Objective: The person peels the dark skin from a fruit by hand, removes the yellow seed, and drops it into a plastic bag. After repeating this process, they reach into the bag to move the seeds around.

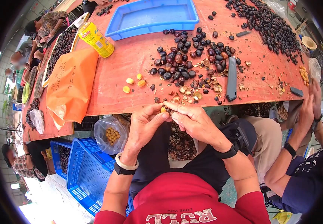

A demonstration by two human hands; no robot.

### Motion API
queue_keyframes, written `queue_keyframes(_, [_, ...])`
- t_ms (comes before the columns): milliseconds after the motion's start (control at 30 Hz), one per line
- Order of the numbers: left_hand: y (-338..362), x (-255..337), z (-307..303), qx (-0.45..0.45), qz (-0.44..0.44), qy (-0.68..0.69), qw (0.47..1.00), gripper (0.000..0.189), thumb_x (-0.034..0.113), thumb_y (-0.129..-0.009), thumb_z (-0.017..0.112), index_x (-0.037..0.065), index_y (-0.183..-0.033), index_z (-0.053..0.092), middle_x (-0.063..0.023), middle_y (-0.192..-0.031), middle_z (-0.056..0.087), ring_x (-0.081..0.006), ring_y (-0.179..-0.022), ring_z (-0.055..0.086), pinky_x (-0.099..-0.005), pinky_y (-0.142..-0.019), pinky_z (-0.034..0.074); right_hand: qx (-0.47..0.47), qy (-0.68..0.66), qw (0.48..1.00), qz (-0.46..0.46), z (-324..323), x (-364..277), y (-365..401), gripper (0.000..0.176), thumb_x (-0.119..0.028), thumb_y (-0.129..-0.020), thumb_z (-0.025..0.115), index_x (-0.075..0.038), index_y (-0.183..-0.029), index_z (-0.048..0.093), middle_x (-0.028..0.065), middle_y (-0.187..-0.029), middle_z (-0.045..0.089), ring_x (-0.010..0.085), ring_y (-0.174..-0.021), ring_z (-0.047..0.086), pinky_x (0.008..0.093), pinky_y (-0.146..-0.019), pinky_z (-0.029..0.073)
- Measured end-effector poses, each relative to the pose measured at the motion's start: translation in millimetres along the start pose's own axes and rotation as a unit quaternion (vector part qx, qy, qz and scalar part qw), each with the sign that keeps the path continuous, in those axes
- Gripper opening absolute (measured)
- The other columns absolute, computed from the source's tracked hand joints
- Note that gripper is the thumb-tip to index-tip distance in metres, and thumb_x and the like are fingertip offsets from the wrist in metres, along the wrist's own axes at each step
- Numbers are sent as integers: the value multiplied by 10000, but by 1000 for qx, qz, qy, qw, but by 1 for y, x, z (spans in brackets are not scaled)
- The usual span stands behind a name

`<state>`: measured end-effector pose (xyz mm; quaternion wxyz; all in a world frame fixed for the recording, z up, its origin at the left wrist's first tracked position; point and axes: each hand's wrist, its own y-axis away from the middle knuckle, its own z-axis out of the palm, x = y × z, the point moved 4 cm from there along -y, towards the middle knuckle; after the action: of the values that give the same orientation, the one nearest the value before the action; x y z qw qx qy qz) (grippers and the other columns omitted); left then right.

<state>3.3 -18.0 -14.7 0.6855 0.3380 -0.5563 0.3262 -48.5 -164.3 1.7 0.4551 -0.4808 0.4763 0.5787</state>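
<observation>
My left hand (146, 125) and my right hand (197, 121) meet at the table's front edge, fingertips pinched together around a small nut (163, 110). Yellow kernel shows on it, with dark shell by the right fingers. Beyond them on the red table lie broken shell pieces (185, 90) and a loose heap of shiny dark brown nuts (178, 58). Several peeled yellow kernels (141, 83) sit left of that heap. A grey-handled tool (231, 80), perhaps a cutter, lies to the right, apart from both hands.
Further back are a blue tray (152, 20), a yellow bottle (96, 39) and a larger nut pile (269, 28). An orange bag (72, 84) hangs over the left edge. Below are a plastic bag of kernels (112, 136) and blue crates (85, 175). A co-worker's arms (295, 136) are close at right.
</observation>
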Motion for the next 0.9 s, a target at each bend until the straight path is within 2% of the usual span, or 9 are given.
queue_keyframes(167, [2, 1, 3, 36, 24, -19, 999, 282, 37, -861, 589, -55, -1127, 564, -103, -943, 646, -148, -855, 620, -264, -786, 500, 6, -59, 998, 28, 1, 3, -6, 372, -142, -910, 496, 2, -1253, 498, -45, -719, 473, 38, -616, 397, 186, -542, 356])
queue_keyframes(267, [-1, 7, 4, 61, 37, -46, 996, 297, 56, -873, 580, -56, -1147, 552, -102, -968, 639, -152, -868, 617, -268, -805, 491, 30, -69, 997, 15, 5, 2, -9, 364, -140, -907, 506, -1, -1244, 508, -53, -710, 457, 32, -612, 390, 181, -534, 347])
queue_keyframes(400, [-1, 6, 4, 74, 27, -16, 997, 293, 75, -892, 560, -56, -1154, 548, -102, -1009, 626, -153, -889, 611, -271, -817, 487, 32, -82, 996, -12, 7, 7, -17, 356, -129, -905, 508, 2, -1237, 514, -59, -677, 428, 26, -606, 391, 177, -525, 337])
queue_keyframes(567, [-4, 2, 0, 116, 28, 6, 993, 254, 79, -905, 538, -52, -1119, 568, -105, -994, 631, -146, -870, 614, -266, -810, 489, 39, -79, 996, 10, 7, 7, -24, 338, -137, -919, 475, 0, -1224, 525, -43, -638, 446, 27, -507, 389, 187, -440, 325])
queue_keyframes(633, [2, -2, 3, 120, 37, -19, 992, 253, 83, -906, 537, -51, -1118, 566, -109, -989, 633, -145, -866, 615, -267, -813, 489, 73, -85, 992, 65, 2, 18, -29, 370, -181, -933, 460, -10, -1259, 490, -26, -611, 461, 32, -403, 369, 190, -350, 296])
queue_keyframes(667, [2, -1, 3, 125, 49, -41, 990, 252, 88, -907, 536, -49, -1117, 564, -113, -985, 635, -145, -862, 615, -268, -817, 488, 77, -88, 991, 64, 1, 17, -28, 370, -181, -933, 460, -10, -1259, 490, -26, -611, 461, 32, -403, 369, 190, -350, 296])
queue_keyframes(700, [1, 5, 1, 131, 21, -15, 991, 291, 97, -905, 543, -41, -1160, 530, -100, -978, 629, -163, -882, 618, -278, -833, 481, 82, -151, 984, 53, -1, 12, -26, 390, -200, -937, 452, -15, -1281, 461, -17, -606, 467, 35, -372, 362, 188, -324, 287])
queue_keyframes(767, [-2, 4, -1, 140, 34, 31, 989, 291, 112, -908, 540, -37, -1157, 528, -97, -956, 628, -180, -888, 625, -284, -828, 485, 82, -229, 970, 29, -5, 1, -25, 443, -235, -949, 431, -29, -1337, 380, -8, -597, 471, 39, -341, 363, 179, -294, 292])
queue_keyframes(900, [-4, 7, -6, 111, 45, 90, 989, 347, 114, -890, 567, -28, -1196, 483, -86, -953, 600, -204, -910, 621, -298, -840, 482, 38, -183, 982, 42, -4, -11, -22, 448, -229, -946, 433, -46, -1350, 370, -8, -595, 469, 31, -359, 368, 172, -312, 302])
